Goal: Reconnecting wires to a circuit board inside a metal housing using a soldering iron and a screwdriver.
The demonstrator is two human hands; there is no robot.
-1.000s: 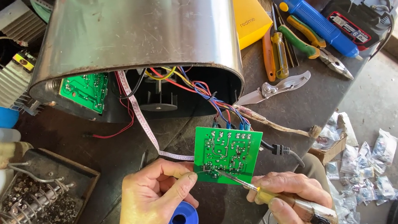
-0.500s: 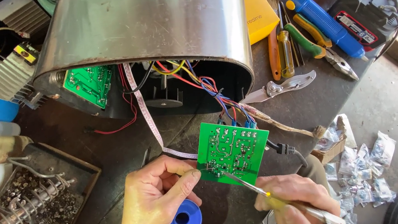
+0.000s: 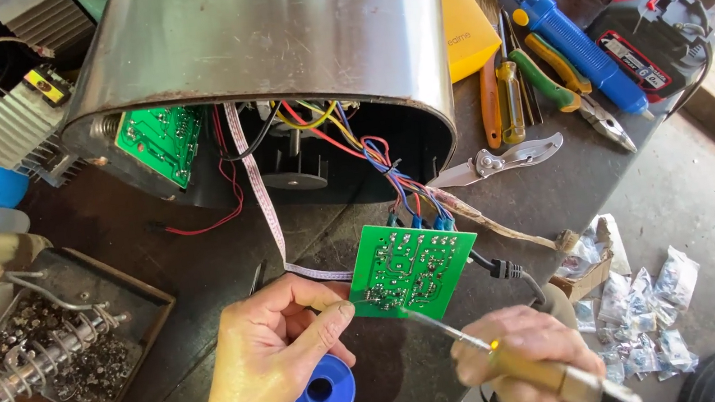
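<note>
Head view: left thumb and forefinger (image 3: 322,316) pinched narrow on thin solder wire, tip meeting the near corner of the small green square circuit board (image 3: 413,269). Right fingers wrapped tight round the yellow-handled soldering iron (image 3: 524,370), metal tip touching that same corner. Board tilted up at the near edge of the dark workbench (image 3: 201,257), tethered by coloured wires to the big open-bottomed steel housing (image 3: 266,48) behind.

Counting now: two green boards, one in work, a second green board (image 3: 161,141) inside the housing. One blue solder spool (image 3: 322,393) just under the left hand (image 3: 268,357). One folding knife (image 3: 507,158), one blue desoldering pump (image 3: 569,39), one finned aluminium heat sink (image 3: 12,125).

Against half a second ago: whole scene slid right and down in frame, iron and solder staying on the same corner, grips unchanged.

Left hand palm-down, wrist coming in from bottom centre, thumb uppermost. Right hand (image 3: 527,362) low at bottom right, knuckles up, iron angled up-left toward the board.
</note>
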